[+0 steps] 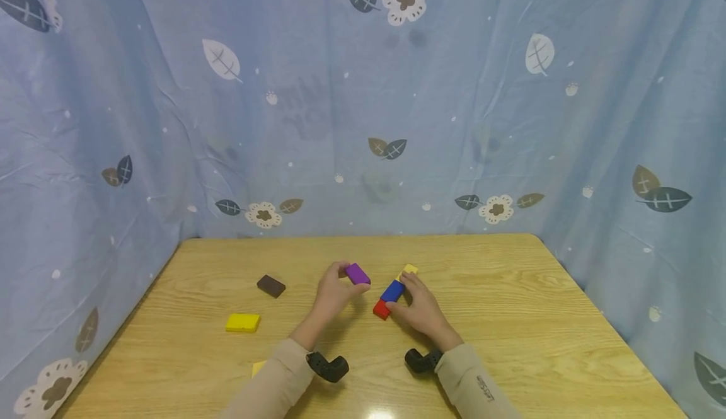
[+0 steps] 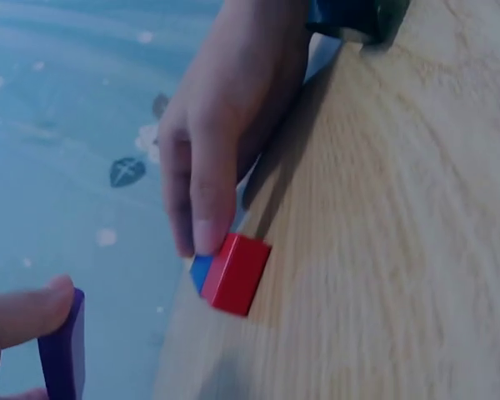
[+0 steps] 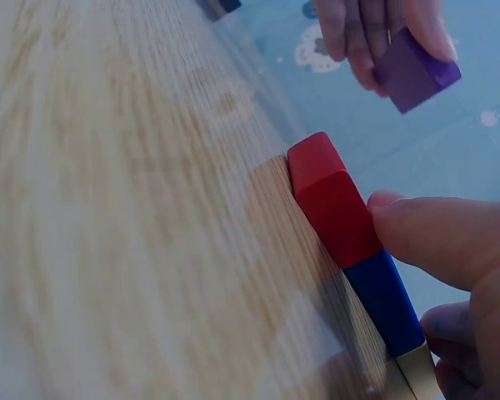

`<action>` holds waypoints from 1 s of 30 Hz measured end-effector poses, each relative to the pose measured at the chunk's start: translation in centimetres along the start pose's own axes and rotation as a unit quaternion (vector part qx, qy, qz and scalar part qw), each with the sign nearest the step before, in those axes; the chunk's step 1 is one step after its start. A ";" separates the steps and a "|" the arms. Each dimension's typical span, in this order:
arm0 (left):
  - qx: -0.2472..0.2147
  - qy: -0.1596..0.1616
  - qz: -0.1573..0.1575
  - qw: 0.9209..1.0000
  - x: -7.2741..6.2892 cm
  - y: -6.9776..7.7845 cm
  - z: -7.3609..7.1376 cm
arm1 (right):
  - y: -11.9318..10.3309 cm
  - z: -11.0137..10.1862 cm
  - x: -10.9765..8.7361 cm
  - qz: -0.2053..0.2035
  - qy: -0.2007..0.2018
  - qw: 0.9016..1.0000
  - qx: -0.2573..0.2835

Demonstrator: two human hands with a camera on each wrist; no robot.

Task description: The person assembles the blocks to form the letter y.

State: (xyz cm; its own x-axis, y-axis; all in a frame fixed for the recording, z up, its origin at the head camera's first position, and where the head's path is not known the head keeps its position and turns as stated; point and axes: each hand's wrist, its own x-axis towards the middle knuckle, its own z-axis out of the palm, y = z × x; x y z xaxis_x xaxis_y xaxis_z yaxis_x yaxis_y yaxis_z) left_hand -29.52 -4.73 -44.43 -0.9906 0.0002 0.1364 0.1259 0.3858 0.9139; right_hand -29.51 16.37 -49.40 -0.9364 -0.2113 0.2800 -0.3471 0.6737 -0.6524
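Observation:
A purple block (image 1: pixel 358 274) is pinched between the thumb and fingers of my left hand (image 1: pixel 333 292), held above the table. Just right of it, a red block (image 1: pixel 381 309), a blue block (image 1: pixel 392 292) and yellow at the far end (image 1: pixel 411 269) lie end to end in a slanting row. My right hand (image 1: pixel 422 309) holds this row from its right side. In the right wrist view its thumb (image 3: pixel 433 242) touches the red block (image 3: pixel 333 200), while the other fingers curl by the blue block (image 3: pixel 385 302); their tips are partly hidden.
On the left of the wooden table (image 1: pixel 510 318) lie a dark brown block (image 1: pixel 271 286) and a yellow block (image 1: pixel 242 322). Another yellow piece (image 1: pixel 258 367) is partly covered by the left sleeve. A blue patterned curtain (image 1: pixel 317 123) surrounds the table's back and sides.

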 end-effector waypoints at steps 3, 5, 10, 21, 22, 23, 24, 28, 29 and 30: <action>0.012 0.008 -0.002 1.000 -0.1 0.1 0.5 | 0.0 0.2 0.1 -0.001 0.002 1.000 0.000; 0.028 0.013 -0.001 1.000 -0.1 -0.1 0.8 | 0.0 0.2 0.1 0.000 0.001 1.000 0.002; 0.064 0.025 0.004 0.998 -0.1 -0.8 1.9 | 0.1 0.3 0.2 0.005 0.000 1.000 0.001; 0.115 0.025 0.011 0.993 -0.8 -0.9 3.4 | 0.0 -0.1 0.1 0.007 0.000 1.000 0.004; 0.117 0.025 0.010 0.993 -0.8 -0.9 3.5 | -0.1 -0.1 0.1 0.007 0.001 1.000 0.003; 0.119 0.026 0.012 0.992 -0.8 -0.9 3.5 | -0.1 -0.2 0.1 0.008 0.001 1.000 0.003; 0.122 0.027 0.012 0.992 -0.8 -1.0 3.5 | -0.2 -0.2 0.1 0.009 0.000 1.000 0.003; 0.126 0.030 0.012 0.991 -0.9 -1.1 3.7 | -0.3 -0.3 0.0 0.013 -0.003 1.000 0.006; 0.129 0.032 0.014 0.991 -0.9 -1.1 3.7 | -0.3 -0.3 0.0 0.013 -0.005 1.000 0.005; 0.131 0.033 0.014 0.991 -0.9 -1.1 3.8 | -0.3 -0.2 0.0 0.013 -0.005 1.000 0.006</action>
State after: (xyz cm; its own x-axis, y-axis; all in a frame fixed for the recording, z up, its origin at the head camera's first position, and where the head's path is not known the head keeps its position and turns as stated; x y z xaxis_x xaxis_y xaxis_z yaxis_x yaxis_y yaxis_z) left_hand -28.94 -1.68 -47.05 -0.9803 -0.0422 0.1928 0.1270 0.6126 0.7801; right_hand -29.37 16.33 -49.01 -0.9458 -0.2006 0.2553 -0.3225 0.6713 -0.6674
